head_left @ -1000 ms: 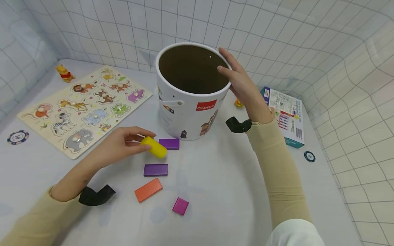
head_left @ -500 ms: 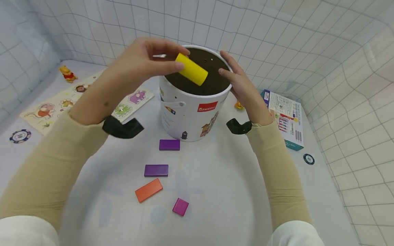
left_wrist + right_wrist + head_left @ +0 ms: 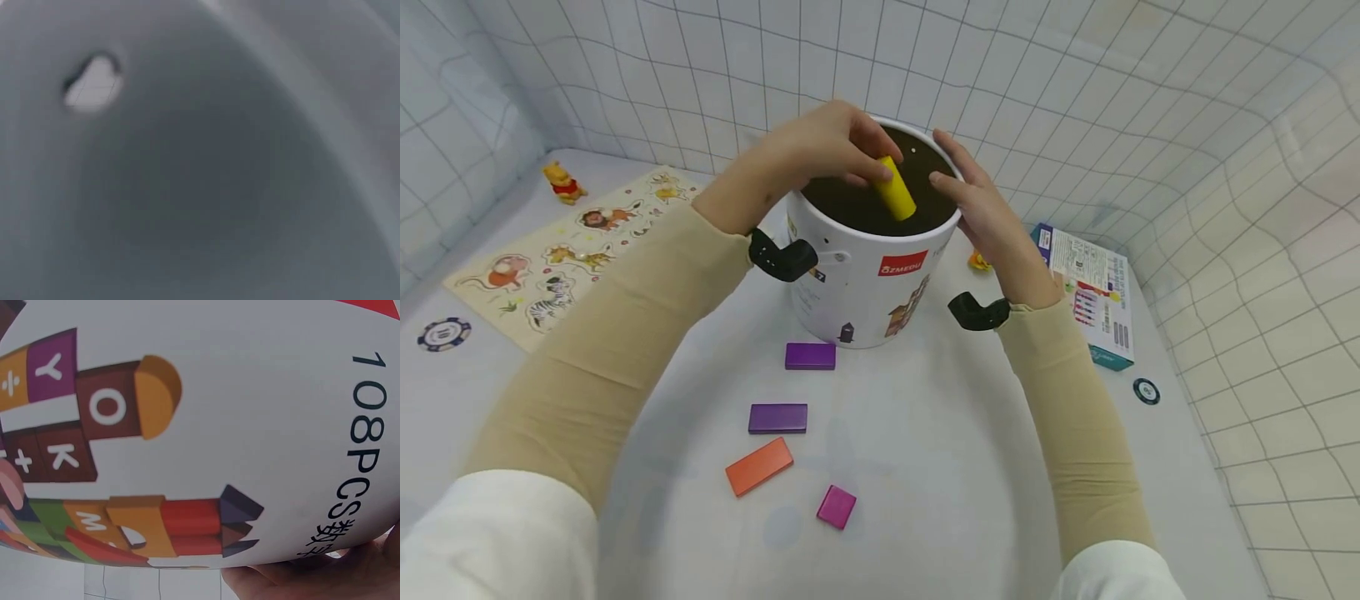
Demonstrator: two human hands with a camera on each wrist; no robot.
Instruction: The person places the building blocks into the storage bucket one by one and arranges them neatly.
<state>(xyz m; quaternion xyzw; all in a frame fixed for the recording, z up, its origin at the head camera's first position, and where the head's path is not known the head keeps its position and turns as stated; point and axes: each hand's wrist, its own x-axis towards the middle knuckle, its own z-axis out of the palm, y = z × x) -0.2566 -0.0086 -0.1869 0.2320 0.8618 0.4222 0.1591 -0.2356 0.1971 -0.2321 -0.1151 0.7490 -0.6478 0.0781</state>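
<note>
My left hand (image 3: 835, 142) pinches a yellow cylinder block (image 3: 897, 190) between thumb and fingers, tilted, at the mouth of a white bucket (image 3: 857, 279). In the left wrist view, the blurred grey inside of the bucket (image 3: 200, 169) fills the frame, with a small hole in its wall; the hand does not show there. On the right side of the rim, my right hand (image 3: 988, 208) grips the bucket. Printed block pictures on the bucket's wall (image 3: 262, 425) fill the right wrist view, and part of the right hand (image 3: 325, 575) touches it at the bottom.
Before the bucket lie two purple blocks (image 3: 810, 356), an orange block (image 3: 760, 467) and a magenta block (image 3: 837, 507). An animal puzzle board (image 3: 565, 258), bear figurine (image 3: 562, 182) and poker chip (image 3: 444, 334) are left. A box (image 3: 1090, 292) and another chip (image 3: 1146, 391) are right.
My left hand has lifted the yellow cylinder block from the table and carried it up and right to the bucket's mouth. The right hand has stayed on the rim.
</note>
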